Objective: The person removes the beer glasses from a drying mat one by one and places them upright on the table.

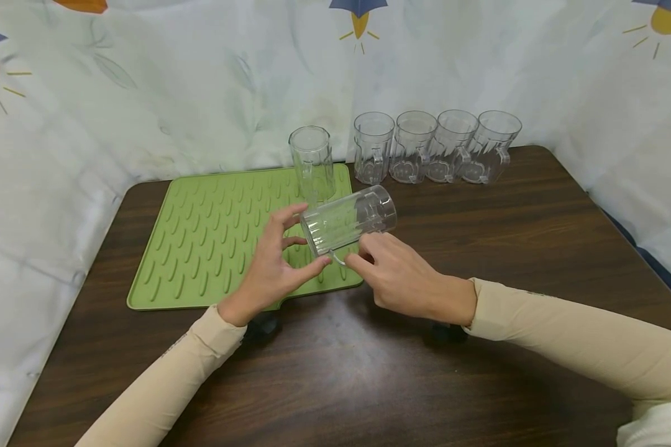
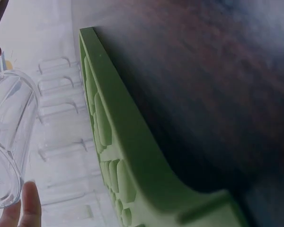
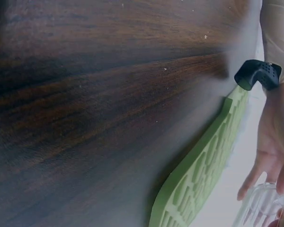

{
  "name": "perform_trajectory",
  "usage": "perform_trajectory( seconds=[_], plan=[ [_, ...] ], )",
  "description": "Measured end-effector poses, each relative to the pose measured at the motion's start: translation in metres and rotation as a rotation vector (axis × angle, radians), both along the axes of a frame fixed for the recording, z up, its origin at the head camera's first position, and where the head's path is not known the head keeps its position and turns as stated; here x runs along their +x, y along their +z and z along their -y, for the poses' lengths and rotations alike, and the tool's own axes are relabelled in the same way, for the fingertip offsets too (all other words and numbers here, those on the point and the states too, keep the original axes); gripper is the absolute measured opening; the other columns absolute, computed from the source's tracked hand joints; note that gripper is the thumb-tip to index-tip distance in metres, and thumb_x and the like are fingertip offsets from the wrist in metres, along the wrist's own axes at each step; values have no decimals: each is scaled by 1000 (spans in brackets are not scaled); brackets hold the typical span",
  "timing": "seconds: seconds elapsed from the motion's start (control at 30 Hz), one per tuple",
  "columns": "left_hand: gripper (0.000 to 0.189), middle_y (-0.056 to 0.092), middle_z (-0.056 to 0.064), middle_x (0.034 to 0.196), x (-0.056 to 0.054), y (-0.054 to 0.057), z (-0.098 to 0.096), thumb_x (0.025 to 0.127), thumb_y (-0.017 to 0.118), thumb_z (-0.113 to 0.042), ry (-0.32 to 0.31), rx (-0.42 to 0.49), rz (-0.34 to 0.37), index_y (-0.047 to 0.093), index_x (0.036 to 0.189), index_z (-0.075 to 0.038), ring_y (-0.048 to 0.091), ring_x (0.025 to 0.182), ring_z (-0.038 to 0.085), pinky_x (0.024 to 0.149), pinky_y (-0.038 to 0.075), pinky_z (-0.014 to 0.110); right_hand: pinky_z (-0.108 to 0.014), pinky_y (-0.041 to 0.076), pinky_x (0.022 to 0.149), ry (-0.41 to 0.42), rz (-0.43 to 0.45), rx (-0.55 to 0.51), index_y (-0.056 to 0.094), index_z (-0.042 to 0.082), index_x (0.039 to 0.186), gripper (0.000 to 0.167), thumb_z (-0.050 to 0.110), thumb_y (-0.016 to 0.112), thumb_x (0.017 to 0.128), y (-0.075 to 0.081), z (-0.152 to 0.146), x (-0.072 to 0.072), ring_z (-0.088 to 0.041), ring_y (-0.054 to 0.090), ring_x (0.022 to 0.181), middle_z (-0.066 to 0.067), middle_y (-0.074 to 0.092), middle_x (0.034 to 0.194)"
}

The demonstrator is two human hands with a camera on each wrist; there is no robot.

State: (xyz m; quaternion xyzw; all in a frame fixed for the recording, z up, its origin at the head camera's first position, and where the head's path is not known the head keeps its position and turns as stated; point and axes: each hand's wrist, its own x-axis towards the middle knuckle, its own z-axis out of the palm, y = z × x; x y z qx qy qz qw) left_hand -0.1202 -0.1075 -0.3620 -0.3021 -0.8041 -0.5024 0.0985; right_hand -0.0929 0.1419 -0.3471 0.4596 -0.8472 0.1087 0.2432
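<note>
A clear mug [image 1: 349, 218] is tilted on its side in the air, above the right part of a green ribbed drying mat [image 1: 162, 248]. My right hand [image 1: 402, 273] grips it by the handle, fingers curled. Across its left end, my left hand [image 1: 265, 264] holds it between thumb and fingers. In the left wrist view the same mug [image 2: 7, 137] fills the left edge, with fingertips [image 2: 31, 203] at its rim. Only part of the mug [image 3: 262, 203] appears low in the right wrist view. Another clear mug [image 1: 312, 152] stands on the mat's back right corner.
Several clear mugs [image 1: 373, 149] stand in a row at the back of the dark wooden table [image 1: 481, 223], right of the mat, their handles turned toward the front. A white patterned curtain [image 1: 212, 81] hangs behind and beside the table.
</note>
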Motion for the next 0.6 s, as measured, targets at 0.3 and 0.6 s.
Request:
perform_trajectory(
  seconds=[0.3, 0.6],
  plan=[
    [83, 46, 18, 147, 0, -4, -3, 83, 85, -5, 5, -10, -57, 38, 152, -3, 57, 132, 31, 91, 64, 44, -27, 30, 61, 5, -37, 11, 61, 7, 97, 26, -15, 52, 86, -2, -2, 1, -16, 32, 68, -3, 44, 78],
    [74, 49, 18, 146, 0, -7, -5, 81, 87, -6, 37, -4, -128, 48, 144, -3, 54, 129, 25, 91, 64, 37, -28, 30, 61, 0, -85, 49, 59, 9, 93, 17, -8, 59, 92, -2, -4, 2, -17, 35, 67, -3, 46, 78]
  ],
)
